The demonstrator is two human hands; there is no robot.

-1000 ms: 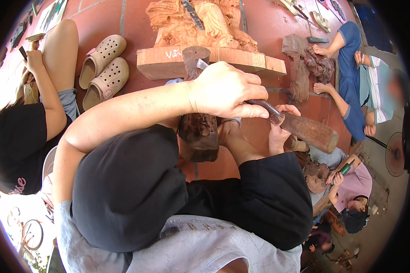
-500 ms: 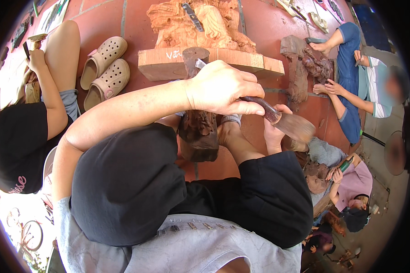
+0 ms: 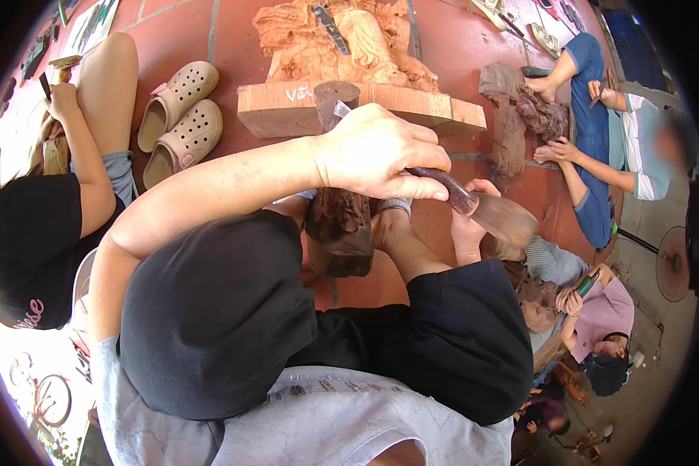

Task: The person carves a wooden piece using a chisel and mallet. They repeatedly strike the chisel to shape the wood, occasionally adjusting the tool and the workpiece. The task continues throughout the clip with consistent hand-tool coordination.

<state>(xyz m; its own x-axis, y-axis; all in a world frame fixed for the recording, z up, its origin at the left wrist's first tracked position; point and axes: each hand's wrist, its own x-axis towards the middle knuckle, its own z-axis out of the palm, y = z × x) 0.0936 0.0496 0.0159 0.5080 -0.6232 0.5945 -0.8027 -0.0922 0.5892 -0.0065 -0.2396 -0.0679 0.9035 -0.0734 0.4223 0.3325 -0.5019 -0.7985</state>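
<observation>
My left hand (image 3: 384,151) is closed around a chisel, whose dark handle (image 3: 446,186) slants down to the right. The metal blade (image 3: 342,109) pokes out on the other side, over a dark brown wood carving (image 3: 340,233) standing between my feet. Against the handle's end is a flared, light brown piece (image 3: 509,221); whether it belongs to the chisel is unclear. My right hand (image 3: 467,225) is curled just behind it, its fingers partly hidden and its grip hard to make out.
A large orange wood carving (image 3: 349,43) with a dark tool on top stands ahead on a thick base. Beige clogs (image 3: 182,144) lie to the left, near a seated person's leg (image 3: 105,101). At right, another person (image 3: 633,147) sits by a dark carving (image 3: 540,116); a third (image 3: 602,311) works nearer.
My hands and the chisel stay almost where they were. At the right, the seated person's upper hand has shifted, and a tool in it shows more plainly.
</observation>
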